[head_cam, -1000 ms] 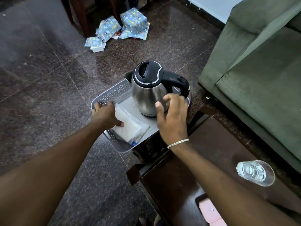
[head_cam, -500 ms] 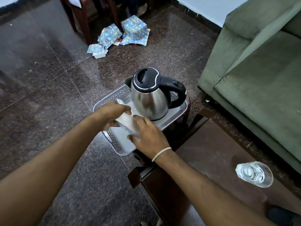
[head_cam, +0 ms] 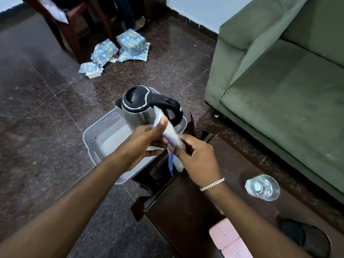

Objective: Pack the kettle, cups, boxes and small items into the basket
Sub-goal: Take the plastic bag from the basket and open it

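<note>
Head view shows both hands raised over the near edge of the grey basket (head_cam: 96, 135), sharing one white plastic packet (head_cam: 170, 134) with a blue strip. The left hand (head_cam: 141, 144) closes around the packet's upper part, thumb pressed flat on top. The right hand (head_cam: 197, 161) pinches its lower part between thumb and fingers, and a loose end hangs below. A silver bracelet (head_cam: 212, 184) circles the right wrist.

Behind the packet, the steel kettle (head_cam: 143, 108) with a black lid and handle stands upright in the far half of the basket. The basket's near left floor is bare.

On the dark wooden table (head_cam: 186, 211) at near right stand a clear glass cup (head_cam: 262, 188), a pink box (head_cam: 229, 239) at the near edge and a dark round item (head_cam: 305, 239). A green sofa (head_cam: 279, 81) fills the right side, and gift-wrapped parcels (head_cam: 119, 49) lie on the far floor.
</note>
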`<state>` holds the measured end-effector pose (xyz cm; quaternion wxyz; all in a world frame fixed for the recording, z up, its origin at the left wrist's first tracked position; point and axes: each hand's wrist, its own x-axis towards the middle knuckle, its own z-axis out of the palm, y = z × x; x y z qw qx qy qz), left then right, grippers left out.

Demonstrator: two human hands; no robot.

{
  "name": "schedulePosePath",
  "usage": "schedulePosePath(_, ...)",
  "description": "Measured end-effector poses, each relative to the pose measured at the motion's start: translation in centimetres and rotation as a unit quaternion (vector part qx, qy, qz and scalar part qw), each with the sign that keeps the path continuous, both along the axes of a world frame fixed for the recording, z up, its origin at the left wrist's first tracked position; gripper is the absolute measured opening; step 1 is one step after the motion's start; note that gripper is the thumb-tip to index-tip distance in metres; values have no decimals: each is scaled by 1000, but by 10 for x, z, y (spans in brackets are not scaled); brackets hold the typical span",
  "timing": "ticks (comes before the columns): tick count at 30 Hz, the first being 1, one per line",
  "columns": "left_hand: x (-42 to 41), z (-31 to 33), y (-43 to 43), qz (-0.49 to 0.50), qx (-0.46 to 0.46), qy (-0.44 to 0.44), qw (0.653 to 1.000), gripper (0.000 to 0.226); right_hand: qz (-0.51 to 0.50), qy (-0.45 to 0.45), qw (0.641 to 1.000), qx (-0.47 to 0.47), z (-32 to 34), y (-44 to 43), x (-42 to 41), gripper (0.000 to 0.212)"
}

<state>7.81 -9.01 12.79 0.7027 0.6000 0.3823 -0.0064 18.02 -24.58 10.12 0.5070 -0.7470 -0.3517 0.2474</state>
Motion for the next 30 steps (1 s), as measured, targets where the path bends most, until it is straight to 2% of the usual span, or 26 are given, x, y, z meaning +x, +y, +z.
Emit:
schedulePosePath(3, 18, 2, -27, -28, 4, -25, 999, 80, -24, 72, 997, 22, 4, -23, 16, 11)
schedulePosePath(6, 35, 2, -54, -43, 17, -38, 998, 59, -45, 136, 988, 54, 4, -50, 30, 33)
schedulePosePath(9, 50, -2, -79, -66, 4, -47, 997, 47, -81, 185, 976, 79, -1, -81, 43, 29)
schedulePosePath(13, 67, -10, -110, -50, 6, -90, 995, 18, -182, 281, 936, 109, -10, -126, 60, 27)
schedulePosePath(16, 79, -10, -128, -50, 34, -116, 991, 8, -254, 309, 911, 103, -16, -164, 71, 22)
schedulePosePath(18, 89, -5, -141, -58, 48, -132, 988, 11, -290, 305, 904, 71, -16, -188, 75, 20)
schedulePosePath(20, 98, -1, -156, -64, 64, -141, 986, 17, -308, 256, 916, 6, -13, -210, 77, 15)
schedulePosePath(23, 113, 4, -179, -86, 79, -150, 982, 21, -336, 147, 929, -50, -2, -230, 74, 37)
schedulePosePath(25, 122, 6, -197, -108, 77, -152, 979, 24, -321, 117, 939, -24, 12, -239, 70, 30)
schedulePosePath(27, 130, 7, -214, -122, 68, -157, 978, 28, -283, 127, 951, 17, 26, -242, 65, 20)
schedulePosePath(30, 138, 9, -237, -142, 55, -155, 976, 25, -245, 124, 960, 48, 42, -247, 61, 16)
